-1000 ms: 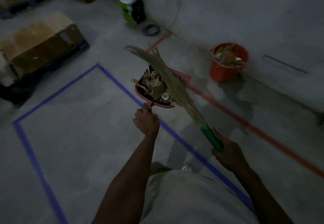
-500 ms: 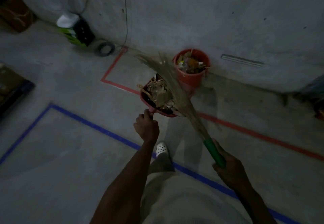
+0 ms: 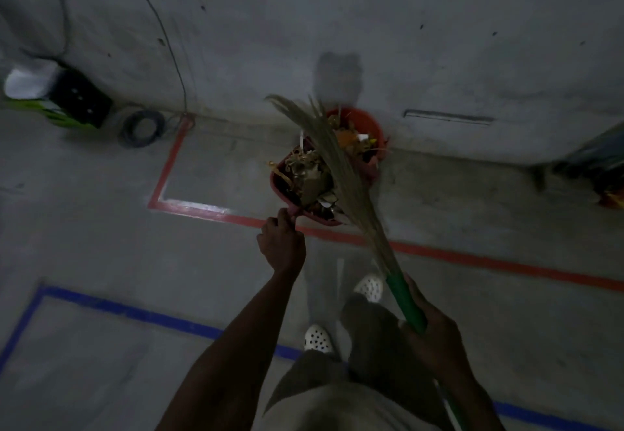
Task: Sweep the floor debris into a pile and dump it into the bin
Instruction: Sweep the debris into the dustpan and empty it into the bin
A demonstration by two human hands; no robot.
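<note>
My left hand (image 3: 282, 245) grips the handle of a red dustpan (image 3: 278, 184) held in the air, heaped with dry leaves and paper scraps (image 3: 309, 177). My right hand (image 3: 435, 336) grips the green handle of a grass broom (image 3: 341, 163), whose bristles lie across the dustpan's load and point up-left. An orange bin (image 3: 368, 123) holding rubbish stands on the floor by the wall, just beyond the dustpan and partly hidden by it and the broom.
A grey concrete wall (image 3: 337, 25) rises right behind the bin. Red tape (image 3: 472, 258) and blue tape (image 3: 135, 310) mark the floor. A green and black machine (image 3: 60, 99) with a coiled cable (image 3: 141, 128) sits far left. My feet in white clogs (image 3: 317, 339) stand below.
I have walked toward the wall; the bin, at the right a second ago, now lies directly beyond the dustpan. Both hands keep their holds on dustpan and broom.
</note>
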